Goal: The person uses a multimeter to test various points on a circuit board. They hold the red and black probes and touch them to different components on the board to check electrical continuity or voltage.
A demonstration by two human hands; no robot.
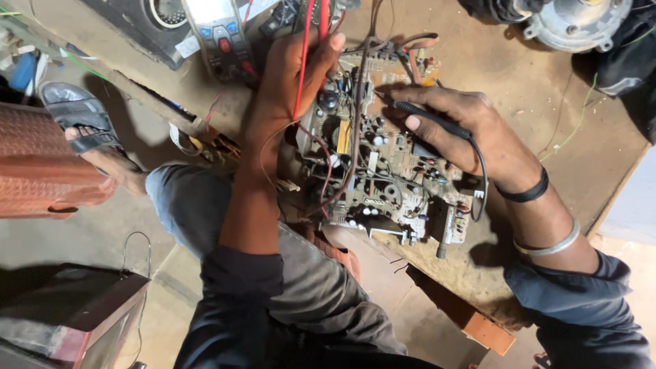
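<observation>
- Pinching a black test probe (430,117) between thumb and fingers, the right hand (465,130) lies across the upper right part of the circuit board (383,171), the probe's tip pointing at the board's top edge.
- A black lead runs from the probe over the back of that hand and curves down past the wrist, which wears a black band (525,193) and a silver bangle (550,246).
- The left hand (290,75) is closed on a red test probe (302,61), held upright at the board's upper left corner; the fingers wrap the probe and the thumb points toward the board's top edge.
- Red wire trails from this hand down along the board's left edge.
- The circuit board lies flat on a worn wooden table (519,89), crowded with capacitors, coils and a bundle of dark wires crossing it from top to bottom.
- A multimeter (222,37) with a grey body and coloured buttons lies just beyond the board's upper left corner, behind the left hand.
- A grey metal motor housing (574,24) sits well apart from the board, to its upper right.
- Left of the board, below table level, a foot in a grey sandal (78,113) rests on the floor, and a dark box (68,314) stands further down.
</observation>
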